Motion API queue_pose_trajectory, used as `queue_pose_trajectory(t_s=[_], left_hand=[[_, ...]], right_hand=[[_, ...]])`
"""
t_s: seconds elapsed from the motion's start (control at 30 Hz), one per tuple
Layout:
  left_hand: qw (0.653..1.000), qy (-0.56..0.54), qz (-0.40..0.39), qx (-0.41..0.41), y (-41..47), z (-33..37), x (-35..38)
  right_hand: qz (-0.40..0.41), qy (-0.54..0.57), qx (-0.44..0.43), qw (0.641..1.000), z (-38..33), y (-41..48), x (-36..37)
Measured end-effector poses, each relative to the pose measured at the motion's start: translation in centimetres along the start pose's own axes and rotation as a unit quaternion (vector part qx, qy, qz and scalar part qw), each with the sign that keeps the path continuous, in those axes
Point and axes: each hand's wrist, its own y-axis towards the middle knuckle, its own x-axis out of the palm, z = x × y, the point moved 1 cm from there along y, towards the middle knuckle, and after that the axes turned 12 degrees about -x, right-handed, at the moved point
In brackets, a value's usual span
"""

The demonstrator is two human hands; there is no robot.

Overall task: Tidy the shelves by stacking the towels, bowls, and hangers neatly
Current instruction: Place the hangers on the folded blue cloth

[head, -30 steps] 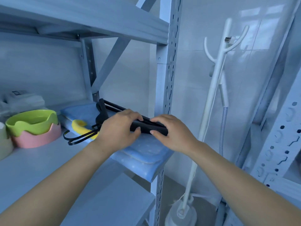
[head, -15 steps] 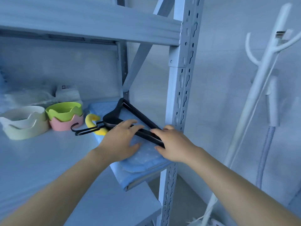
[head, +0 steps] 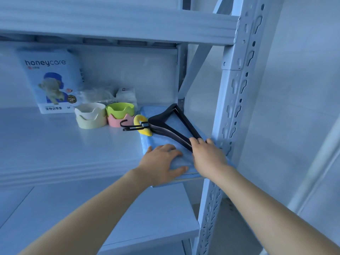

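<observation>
— Two hands at the right end of the shelf (head: 64, 144): which way do the black hangers (head: 165, 124) lie from our right hand (head: 207, 157)?

— Directly under it. Our right hand's grip is closed over their near tip, fingers curled on top, just beside the upright post (head: 231, 107). From there their long axis runs back and to the left across the folded blue towel (head: 156, 141). The hooks stick out toward the green bowl (head: 119, 110) and pass over a yellow curved piece (head: 138, 120).

— And our left hand (head: 161, 161)?

— It is flat and open, pressing the towel's near end and holding nothing. The towel's front corner seems to hang past the shelf's edge.

— So which hand leads?

— We judge the right one, since it alone has the hangers. The left is nearer the towel and could steady it or push it back.

— What differs from half a second ago?

— Then our left fingers lay over the hangers' arm; now they are off it and on the cloth. Our view has swung left, so a pet-pad pack (head: 49, 80) shows at the back.
</observation>
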Motion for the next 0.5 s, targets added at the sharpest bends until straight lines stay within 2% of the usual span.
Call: queue_pose_trajectory(t_s=[0.13,0.5], left_hand=[[0.999,0.022,0.028,0.001,0.1,-0.4,1.1],[0.999,0.022,0.025,-0.001,2.7,-1.8,1.2]], right_hand=[[0.013,-0.016,0.007,1.000,0.2,0.2,0.5],[0.063,0.004,0.001,0.998,0.6,1.4,1.5]])
